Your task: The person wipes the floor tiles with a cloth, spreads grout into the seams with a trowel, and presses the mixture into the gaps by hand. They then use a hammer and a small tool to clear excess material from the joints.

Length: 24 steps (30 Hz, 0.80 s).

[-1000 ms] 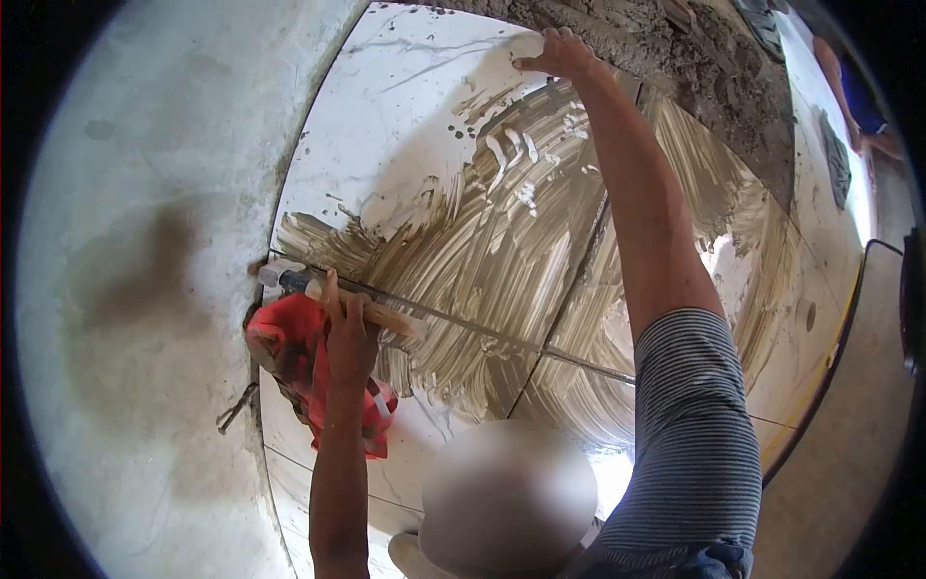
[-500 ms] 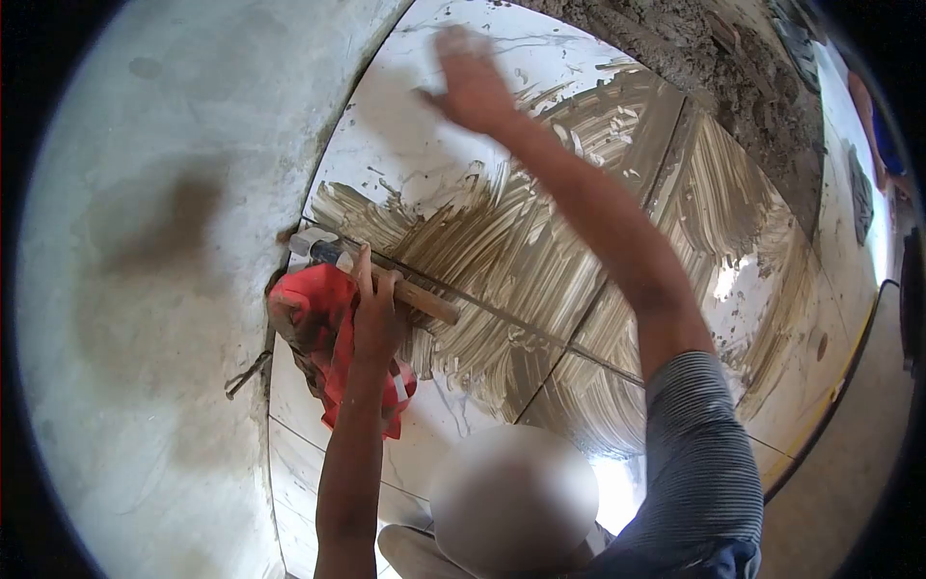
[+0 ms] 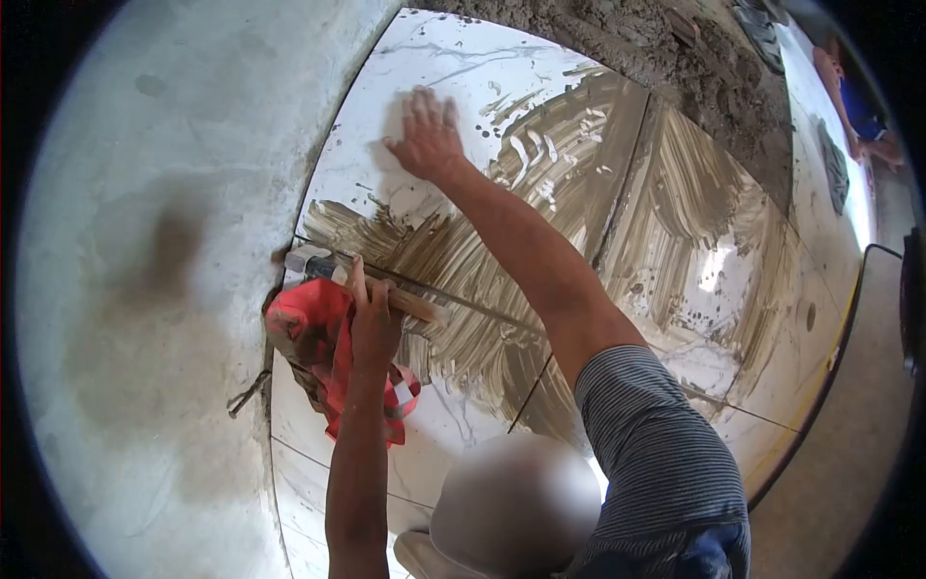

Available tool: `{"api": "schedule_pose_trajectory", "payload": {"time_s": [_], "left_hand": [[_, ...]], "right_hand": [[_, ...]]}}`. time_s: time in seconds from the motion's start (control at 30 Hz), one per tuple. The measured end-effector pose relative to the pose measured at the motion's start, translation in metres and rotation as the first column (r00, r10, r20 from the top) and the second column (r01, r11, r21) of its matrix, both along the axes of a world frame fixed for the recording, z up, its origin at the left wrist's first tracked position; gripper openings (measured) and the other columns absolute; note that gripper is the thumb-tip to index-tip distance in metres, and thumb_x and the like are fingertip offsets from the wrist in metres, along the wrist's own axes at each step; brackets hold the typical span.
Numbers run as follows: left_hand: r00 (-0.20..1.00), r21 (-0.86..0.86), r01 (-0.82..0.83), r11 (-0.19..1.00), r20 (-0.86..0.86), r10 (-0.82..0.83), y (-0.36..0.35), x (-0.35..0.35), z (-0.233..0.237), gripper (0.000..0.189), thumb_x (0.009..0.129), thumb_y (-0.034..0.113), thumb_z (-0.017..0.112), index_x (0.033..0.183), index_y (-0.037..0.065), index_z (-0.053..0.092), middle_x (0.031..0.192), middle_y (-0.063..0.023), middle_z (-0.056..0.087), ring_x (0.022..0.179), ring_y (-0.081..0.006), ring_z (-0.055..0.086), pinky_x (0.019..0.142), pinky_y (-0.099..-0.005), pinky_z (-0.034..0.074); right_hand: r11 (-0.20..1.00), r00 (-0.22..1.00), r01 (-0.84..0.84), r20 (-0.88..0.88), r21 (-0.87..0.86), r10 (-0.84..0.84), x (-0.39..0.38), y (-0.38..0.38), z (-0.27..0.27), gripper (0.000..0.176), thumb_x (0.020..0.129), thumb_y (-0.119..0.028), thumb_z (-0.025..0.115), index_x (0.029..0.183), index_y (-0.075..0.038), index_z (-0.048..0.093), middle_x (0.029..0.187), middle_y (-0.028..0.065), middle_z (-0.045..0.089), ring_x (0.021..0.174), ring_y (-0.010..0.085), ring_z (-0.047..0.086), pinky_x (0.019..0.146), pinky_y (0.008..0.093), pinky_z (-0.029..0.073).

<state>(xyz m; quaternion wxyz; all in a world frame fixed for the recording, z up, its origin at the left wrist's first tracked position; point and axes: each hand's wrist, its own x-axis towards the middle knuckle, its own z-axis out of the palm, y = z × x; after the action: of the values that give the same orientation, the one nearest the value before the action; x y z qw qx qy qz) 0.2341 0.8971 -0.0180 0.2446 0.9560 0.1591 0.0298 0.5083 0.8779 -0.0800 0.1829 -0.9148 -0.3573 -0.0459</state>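
Note:
My left hand (image 3: 374, 323) is wrapped round the wooden handle of a hammer (image 3: 417, 305), whose metal head (image 3: 311, 261) lies near the wall. Below the hammer and beside my left wrist is a crumpled red cloth item (image 3: 318, 307). My right hand (image 3: 426, 135) is spread with its palm down over the white marbled tile (image 3: 473, 53) at the top, holding nothing. Brown slurry (image 3: 463, 241) is smeared in streaks across the tiles between and beyond my hands.
A grey wall (image 3: 154, 289) runs along the left side, with a bent metal piece (image 3: 249, 394) at its foot. Wet mortar (image 3: 617, 39) borders the tiles at the top. Another person's arm (image 3: 837, 92) shows at the upper right. A yellow line edges the tiles.
My right hand has moved down and slightly left, with its forearm lower and further left. My left hand still holds the hammer in nearly the same place. The view has shifted slightly.

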Motion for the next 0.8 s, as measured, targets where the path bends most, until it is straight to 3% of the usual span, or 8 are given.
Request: {"api": "schedule_pose_trajectory", "payload": {"time_s": [0.13, 0.2, 0.23, 0.27, 0.47, 0.67, 0.7, 0.8], "left_hand": [[1.000, 0.033, -0.009, 0.999, -0.013, 0.010, -0.001, 0.000, 0.000, 0.037, 0.070, -0.002, 0.063, 0.101, 0.007, 0.045, 0.140, -0.0237, 0.017, 0.122, -0.0466, 0.029, 0.087, -0.0455, 0.046], [1.000, 0.003, -0.009, 1.000, 0.002, 0.009, 0.001, 0.001, -0.001, 0.037, 0.070, -0.002, 0.063, 0.101, 0.006, 0.045, 0.139, -0.0239, 0.017, 0.122, -0.0466, 0.029, 0.087, -0.0457, 0.046], [1.000, -0.028, -0.001, 1.000, 0.020, 0.001, 0.001, -0.001, 0.000, 0.037, 0.070, -0.002, 0.062, 0.101, 0.006, 0.045, 0.139, -0.0241, 0.018, 0.122, -0.0466, 0.029, 0.087, -0.0460, 0.046], [1.000, -0.020, -0.013, 1.000, 0.028, 0.013, 0.006, 0.003, -0.001, 0.037, 0.070, -0.002, 0.062, 0.101, 0.006, 0.045, 0.139, -0.0241, 0.018, 0.122, -0.0466, 0.029, 0.087, -0.0460, 0.046], [1.000, -0.020, -0.013, 1.000, 0.026, 0.014, 0.001, -0.004, -0.002, 0.044, 0.065, -0.008, 0.063, 0.103, 0.006, 0.044, 0.141, -0.0223, 0.016, 0.125, -0.0460, 0.024, 0.096, -0.0476, 0.036], [0.999, -0.101, -0.012, 0.995, 0.031, 0.015, 0.003, -0.006, -0.006, 0.046, 0.065, -0.005, 0.065, 0.104, 0.007, 0.045, 0.141, -0.0229, 0.015, 0.127, -0.0449, 0.022, 0.100, -0.0466, 0.032], [1.000, -0.110, -0.018, 0.994, 0.001, 0.018, 0.000, -0.017, -0.003, 0.046, 0.065, -0.005, 0.065, 0.104, 0.007, 0.045, 0.141, -0.0229, 0.015, 0.127, -0.0449, 0.022, 0.100, -0.0466, 0.032], [0.999, -0.168, -0.033, 0.985, -0.038, 0.027, -0.006, -0.021, 0.002, 0.047, 0.064, -0.005, 0.066, 0.105, 0.007, 0.045, 0.141, -0.0230, 0.014, 0.128, -0.0436, 0.022, 0.100, -0.0452, 0.032]], "right_hand": [[0.983, 0.960, -0.110, 0.272, 0.144, 0.067, 0.006, 0.053, 0.047, 0.079, 0.086, -0.056, 0.038, 0.134, 0.005, 0.023, 0.142, 0.0229, 0.019, 0.134, 0.0343, 0.011, 0.107, 0.0525, 0.007], [0.931, 0.992, -0.114, 0.090, 0.347, 0.088, 0.035, 0.044, 0.000, 0.079, 0.084, -0.056, 0.041, 0.132, 0.006, 0.027, 0.138, 0.0246, 0.027, 0.132, 0.0371, 0.018, 0.105, 0.0545, 0.011], [0.991, 0.997, -0.061, -0.034, 0.121, 0.065, 0.034, -0.008, 0.005, 0.079, 0.083, -0.055, 0.043, 0.132, 0.005, 0.028, 0.137, 0.0257, 0.028, 0.130, 0.0387, 0.021, 0.104, 0.0562, 0.014], [0.990, 0.982, 0.028, 0.178, 0.140, -0.054, 0.036, -0.021, -0.016, 0.079, 0.083, -0.055, 0.044, 0.132, 0.006, 0.028, 0.138, 0.0257, 0.027, 0.131, 0.0382, 0.021, 0.103, 0.0569, 0.014], [0.988, 0.971, 0.123, 0.217, -0.089, -0.101, 0.030, 0.006, 0.002, 0.082, 0.083, -0.057, 0.040, 0.133, 0.007, 0.027, 0.140, 0.0230, 0.025, 0.132, 0.0343, 0.018, 0.105, 0.0547, 0.010], [0.892, 0.993, -0.105, 0.006, 0.439, 0.114, 0.063, 0.021, -0.018, 0.081, 0.082, -0.057, 0.043, 0.132, 0.006, 0.030, 0.139, 0.0209, 0.027, 0.133, 0.0337, 0.017, 0.106, 0.0522, 0.008], [0.991, 0.990, 0.095, 0.094, 0.092, -0.104, 0.054, -0.026, -0.014, 0.082, 0.082, -0.057, 0.043, 0.133, 0.006, 0.028, 0.140, 0.0219, 0.026, 0.133, 0.0336, 0.017, 0.106, 0.0518, 0.010], [0.994, 0.975, 0.079, 0.204, 0.071, -0.092, 0.054, -0.042, -0.025, 0.083, 0.081, -0.054, 0.046, 0.132, 0.009, 0.026, 0.139, 0.0253, 0.024, 0.133, 0.0341, 0.017, 0.105, 0.0535, 0.011]]}}
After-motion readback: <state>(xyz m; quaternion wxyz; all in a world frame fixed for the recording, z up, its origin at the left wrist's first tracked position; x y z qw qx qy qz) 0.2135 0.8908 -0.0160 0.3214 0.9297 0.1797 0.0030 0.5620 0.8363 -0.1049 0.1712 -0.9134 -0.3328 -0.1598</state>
